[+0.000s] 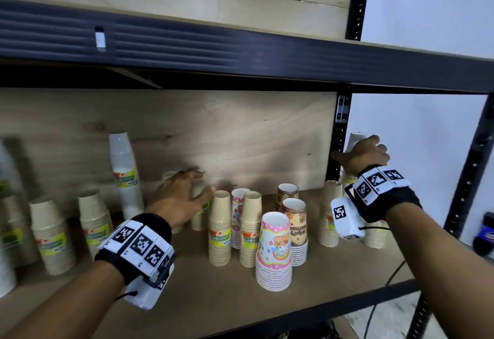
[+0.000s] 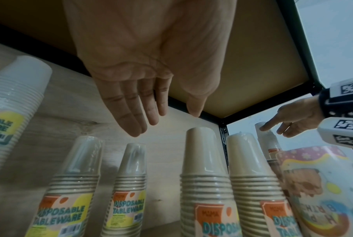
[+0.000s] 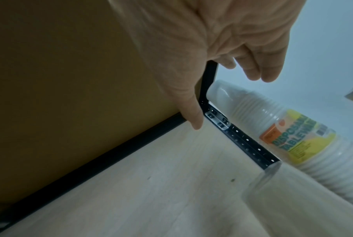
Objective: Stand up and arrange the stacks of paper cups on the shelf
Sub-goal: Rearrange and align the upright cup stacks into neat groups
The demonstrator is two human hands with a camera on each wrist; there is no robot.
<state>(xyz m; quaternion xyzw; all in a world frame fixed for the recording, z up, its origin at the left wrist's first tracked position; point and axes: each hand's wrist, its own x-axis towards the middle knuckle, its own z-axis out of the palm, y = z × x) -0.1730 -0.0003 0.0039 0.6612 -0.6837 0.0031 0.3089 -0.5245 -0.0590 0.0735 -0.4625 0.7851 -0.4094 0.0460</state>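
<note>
Head view: you are facing the shelf point(image 1: 334, 280) with both arms reaching in, and every stack of paper cups on its board stands upright, rims down. Your left hand point(image 1: 184, 194) is stretched over a short tan stack point(image 1: 199, 213) near the back panel, hiding most of it, which suggests you are about to shift that one into line. Your right hand point(image 1: 363, 155) reaches high at the far right corner, just over the top of a tall white stack point(image 1: 354, 141) beside the black upright post point(image 1: 340, 141). The party-print stack point(image 1: 274, 253) stands at the front, apart from the tan ones behind it, so the grouping looks unfinished.

Left wrist view: your left hand point(image 2: 143, 67) is palm down, fingers point(image 2: 135, 115) straight and close together, thumb out to the side, holding nothing. It hovers above two wrapped tan stacks point(image 2: 131, 181), not touching them.

Right wrist view: your right hand point(image 3: 228, 41) hangs above the white stack point(image 3: 273, 126), fingers point(image 3: 256, 69) loosely bent, thumb extended toward the post. There is a gap between fingertips and cup, so nothing is gripped. The stack stands in the corner, likely parked there because it is the tallest.
</note>
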